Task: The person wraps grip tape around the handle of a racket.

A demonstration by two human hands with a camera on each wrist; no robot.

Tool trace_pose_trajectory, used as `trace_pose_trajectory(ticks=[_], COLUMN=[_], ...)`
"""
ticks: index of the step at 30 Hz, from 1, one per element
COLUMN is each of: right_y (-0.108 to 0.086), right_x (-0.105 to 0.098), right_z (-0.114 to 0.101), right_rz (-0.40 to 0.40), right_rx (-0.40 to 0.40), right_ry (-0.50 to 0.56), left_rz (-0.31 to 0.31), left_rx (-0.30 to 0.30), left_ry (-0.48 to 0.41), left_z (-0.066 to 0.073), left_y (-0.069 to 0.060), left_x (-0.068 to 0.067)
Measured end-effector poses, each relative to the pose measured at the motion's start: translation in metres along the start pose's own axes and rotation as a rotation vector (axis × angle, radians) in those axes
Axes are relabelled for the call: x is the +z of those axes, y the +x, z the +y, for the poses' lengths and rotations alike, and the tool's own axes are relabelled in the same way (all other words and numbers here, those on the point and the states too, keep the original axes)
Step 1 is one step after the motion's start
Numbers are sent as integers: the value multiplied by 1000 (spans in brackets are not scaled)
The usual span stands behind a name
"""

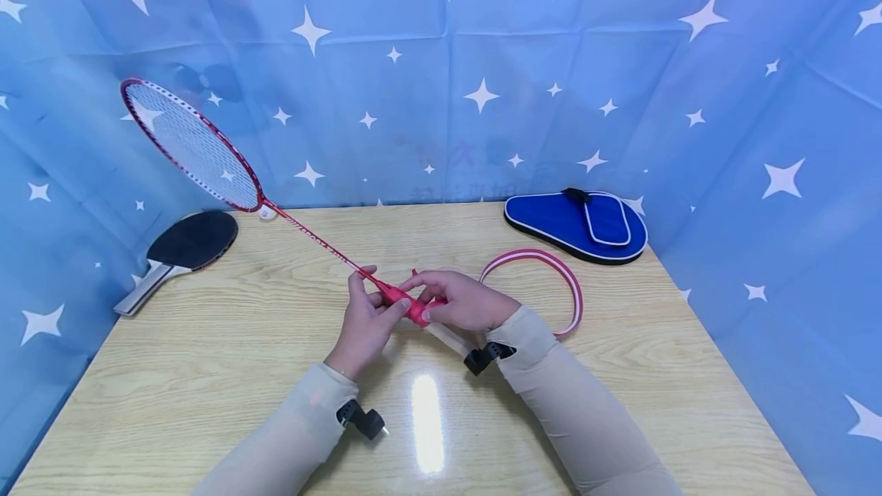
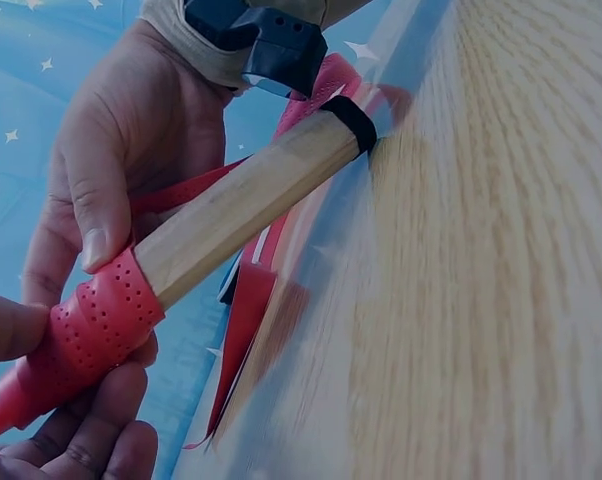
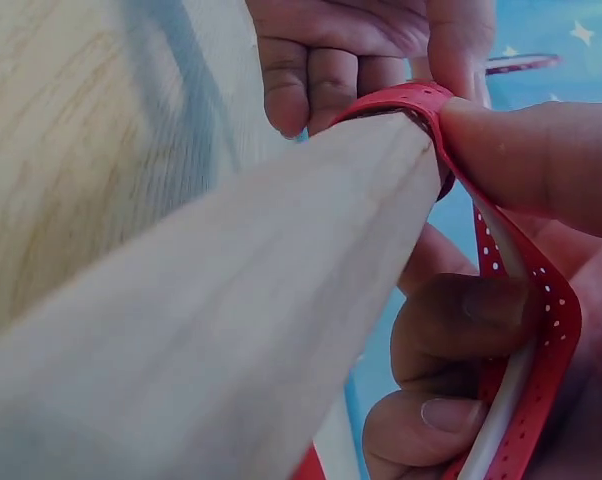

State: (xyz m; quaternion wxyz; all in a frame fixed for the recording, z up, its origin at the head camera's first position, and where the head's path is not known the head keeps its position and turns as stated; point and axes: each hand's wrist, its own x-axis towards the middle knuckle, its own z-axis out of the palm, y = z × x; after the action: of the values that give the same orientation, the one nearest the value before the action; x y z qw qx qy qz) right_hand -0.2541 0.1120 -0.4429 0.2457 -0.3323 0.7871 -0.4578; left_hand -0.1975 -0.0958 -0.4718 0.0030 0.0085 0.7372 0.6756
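A red badminton racket (image 1: 310, 236) slants up to the left, its strung head raised off the table. My left hand (image 1: 365, 331) pinches the handle where red perforated grip tape (image 2: 86, 325) is wound round it. Below the wraps, the handle's wood (image 2: 251, 200) is bare down to a black band at the butt. Between thumb and fingers, my right hand (image 1: 465, 301) holds the tape at the edge of the wraps, and a strip (image 3: 551, 310) with a white stripe runs across its palm. A red-and-white loop of tape (image 1: 577, 293) stands beyond the right wrist, partly hidden by it.
A black table tennis bat (image 1: 196, 239) lies at the table's left edge. At the back right lies a blue bat case (image 1: 551, 220) with white piping. A small white object (image 1: 266, 213) sits behind the racket, and a starred blue curtain (image 1: 413, 83) hangs behind the table.
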Motion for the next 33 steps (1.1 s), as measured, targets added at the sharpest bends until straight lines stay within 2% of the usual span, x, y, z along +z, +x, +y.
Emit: trace_pose_trajectory(ticks=[7,18,24,33], right_y=[1,2,-1,1], right_x=[3,3,-1,-2], right_z=[1,-1,-1,2], right_rz=[22,19,-1,-1], right_rx=[21,-8,-11,41], right_ry=[-4,-39,-38,-22], left_rz=[-3,16,16,13], left_rx=[4,-18,4,31], left_ry=[2,4,-31,-56], left_z=[-3,-3,-1,-1], left_y=[1,1,1,0], left_x=[0,2,1,2])
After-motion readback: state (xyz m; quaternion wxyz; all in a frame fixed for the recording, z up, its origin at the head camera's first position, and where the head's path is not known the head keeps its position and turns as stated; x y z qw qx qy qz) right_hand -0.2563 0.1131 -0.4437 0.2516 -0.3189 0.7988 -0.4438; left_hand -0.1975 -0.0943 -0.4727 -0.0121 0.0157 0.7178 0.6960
